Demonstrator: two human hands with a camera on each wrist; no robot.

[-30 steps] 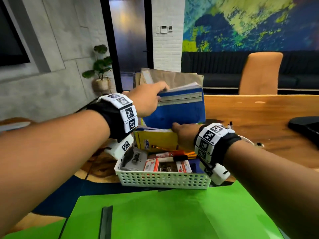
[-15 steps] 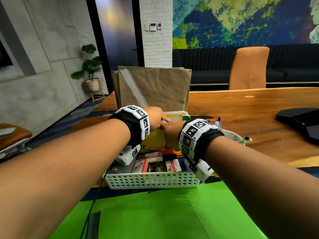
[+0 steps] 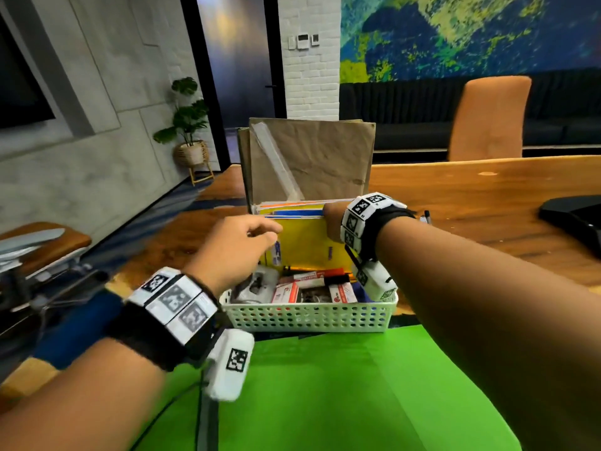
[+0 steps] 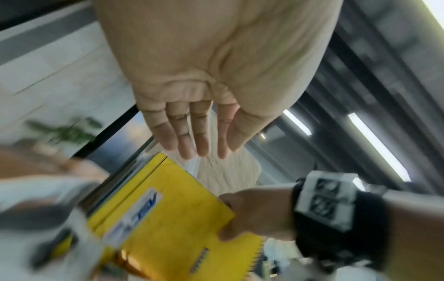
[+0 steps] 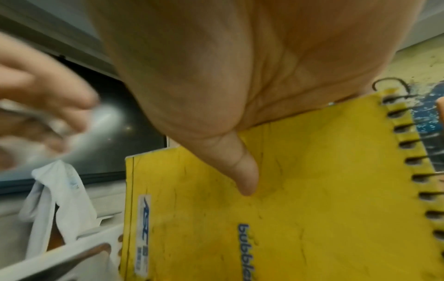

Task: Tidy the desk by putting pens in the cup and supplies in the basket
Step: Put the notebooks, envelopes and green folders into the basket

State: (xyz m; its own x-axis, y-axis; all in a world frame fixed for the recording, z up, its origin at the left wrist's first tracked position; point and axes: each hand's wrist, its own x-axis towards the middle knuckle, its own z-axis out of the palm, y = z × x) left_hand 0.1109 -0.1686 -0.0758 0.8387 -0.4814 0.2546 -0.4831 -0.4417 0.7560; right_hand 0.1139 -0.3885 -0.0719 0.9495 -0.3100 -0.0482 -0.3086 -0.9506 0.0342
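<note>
A white perforated basket (image 3: 309,317) holds small boxes, markers and a stapler. At its back a yellow spiral notebook (image 3: 305,245) stands upright, with blue and orange notebooks and brown envelopes (image 3: 312,161) behind it. My right hand (image 3: 331,221) grips the top right of the yellow notebook (image 5: 288,218), thumb (image 5: 245,171) pressed on the front cover, fingers hidden behind. My left hand (image 3: 263,234) hovers just left of the notebook, holding nothing; in the left wrist view its fingers (image 4: 199,136) are straight. A pen (image 3: 426,216) pokes up behind my right wrist; the cup is hidden.
A green folder (image 3: 325,385) lies in front of the basket on the wooden desk (image 3: 471,196). A black device (image 3: 572,219) sits at the far right. An orange chair (image 3: 487,118) stands beyond the desk.
The blue notebook has gone down into the basket behind the yellow one. My left hand has let go and drawn back to the left. My right hand stays on the notebooks.
</note>
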